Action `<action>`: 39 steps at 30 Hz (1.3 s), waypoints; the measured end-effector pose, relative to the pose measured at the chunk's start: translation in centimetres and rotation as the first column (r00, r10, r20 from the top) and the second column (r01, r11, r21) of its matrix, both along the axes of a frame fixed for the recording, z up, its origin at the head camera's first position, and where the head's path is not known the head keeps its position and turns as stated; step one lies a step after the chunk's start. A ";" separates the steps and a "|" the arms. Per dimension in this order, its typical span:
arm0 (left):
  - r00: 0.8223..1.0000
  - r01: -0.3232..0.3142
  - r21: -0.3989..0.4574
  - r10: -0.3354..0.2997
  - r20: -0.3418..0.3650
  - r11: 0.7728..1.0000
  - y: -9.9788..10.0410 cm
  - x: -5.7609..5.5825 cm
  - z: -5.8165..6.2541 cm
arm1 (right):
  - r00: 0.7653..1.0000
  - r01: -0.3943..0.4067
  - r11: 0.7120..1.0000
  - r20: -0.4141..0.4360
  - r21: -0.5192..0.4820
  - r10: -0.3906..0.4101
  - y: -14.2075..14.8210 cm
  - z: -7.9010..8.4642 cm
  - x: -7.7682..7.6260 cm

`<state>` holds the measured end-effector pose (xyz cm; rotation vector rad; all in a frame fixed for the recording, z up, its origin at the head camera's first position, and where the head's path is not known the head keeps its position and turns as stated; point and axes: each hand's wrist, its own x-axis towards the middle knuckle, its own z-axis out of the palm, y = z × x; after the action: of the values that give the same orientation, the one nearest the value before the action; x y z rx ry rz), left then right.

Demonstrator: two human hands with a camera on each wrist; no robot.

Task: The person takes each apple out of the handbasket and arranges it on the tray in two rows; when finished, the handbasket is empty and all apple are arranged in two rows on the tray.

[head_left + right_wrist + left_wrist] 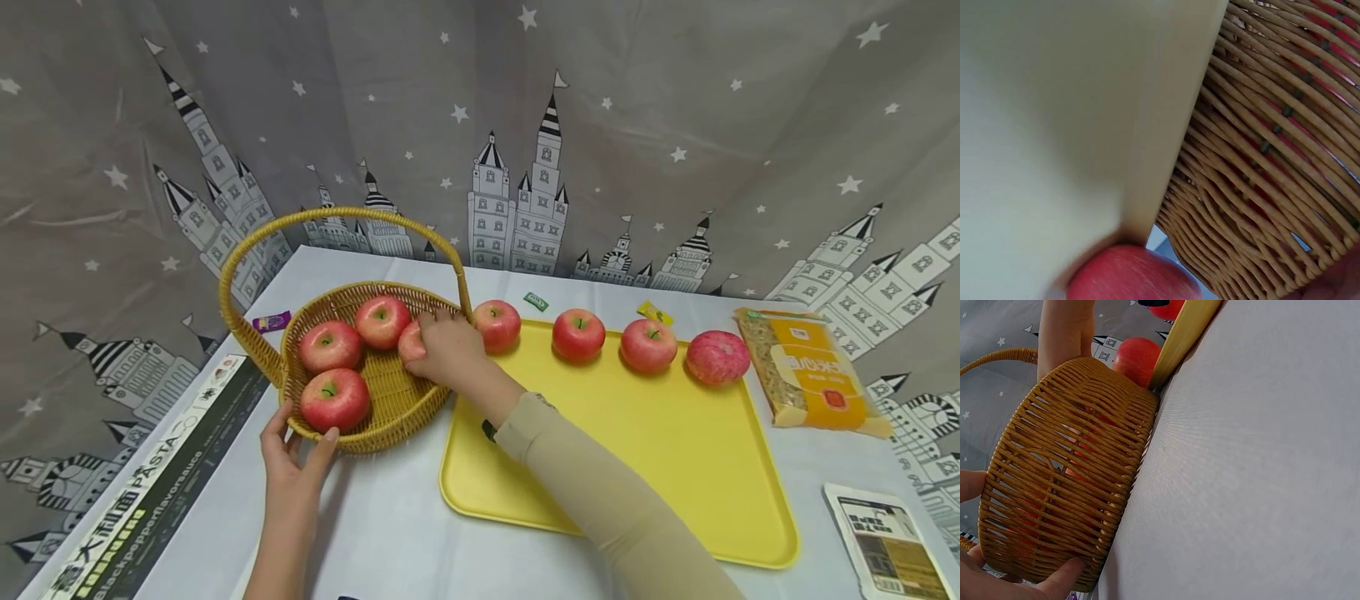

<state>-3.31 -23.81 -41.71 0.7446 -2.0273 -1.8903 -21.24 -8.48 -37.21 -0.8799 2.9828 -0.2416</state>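
Note:
A wicker basket [393, 392] with a tall arched handle holds three red apples, among them one at the front [335, 400]. My left hand [294, 467] grips its near left rim; the left wrist view shows the fingers [1065, 578] against the woven side [1066, 469]. Inside the basket's right side, my right hand [453, 350] holds another apple [411, 343], partly hidden by the fingers. In the right wrist view the basket wall [1272, 144] fills the right side, and the hand itself is mostly hidden.
Several apples [578, 336] line the far edge of a yellow tray [622, 450], right of the basket. A grain bag [813, 371] and a white-edged packet [888, 542] lie further right. A long pasta box [150, 492] lies left. Small wrapped sweets [656, 312] lie behind.

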 end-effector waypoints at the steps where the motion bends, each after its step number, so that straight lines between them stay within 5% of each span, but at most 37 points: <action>1: 1.000 0.000 0.004 0.000 -0.009 1.000 0.0 0.0 -0.1 | 1.000 -0.002 1.000 -0.003 -0.013 0.002 0.0 -0.1 0.0; 5: 1.000 0.006 0.005 -0.006 -0.021 1.000 -0.1 0.0 -0.3 | 1.000 -0.023 0.989 -0.024 -0.144 0.020 0.6 -0.3 0.1; 9: 0.999 0.012 0.008 -0.012 -0.034 1.000 -0.1 0.0 -0.4 | 0.997 -0.077 0.943 -0.018 -0.322 0.075 2.4 0.8 0.9; 17: 1.000 0.019 0.008 -0.019 0.012 1.000 0.8 -0.8 -0.5 | 0.996 -0.085 0.826 -0.037 -0.557 0.077 12.9 3.3 3.0; 23: 1.000 -0.020 0.031 0.020 -0.010 0.999 1.1 -0.8 -0.3 | 0.994 0.105 0.855 0.017 -0.508 -0.112 24.3 2.3 4.1; 29: 0.999 -0.029 0.057 0.031 -0.043 0.998 1.2 -0.5 -0.3 | 0.923 0.385 0.849 0.139 -0.361 -0.359 34.6 0.4 5.8; 34: 0.999 -0.032 0.050 0.034 -0.035 0.998 1.2 -0.6 -0.1 | 0.872 0.481 0.850 0.218 -0.216 -0.438 38.6 -0.7 7.1; 39: 0.999 -0.034 0.051 0.035 -0.025 0.998 1.5 -0.9 0.0 | 0.852 0.511 0.840 0.236 -0.185 -0.466 39.7 -1.1 7.4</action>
<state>-4.24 -22.34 -41.70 0.7586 -1.9456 -1.9280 -13.84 31.18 -38.28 -0.0577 2.9792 -0.6681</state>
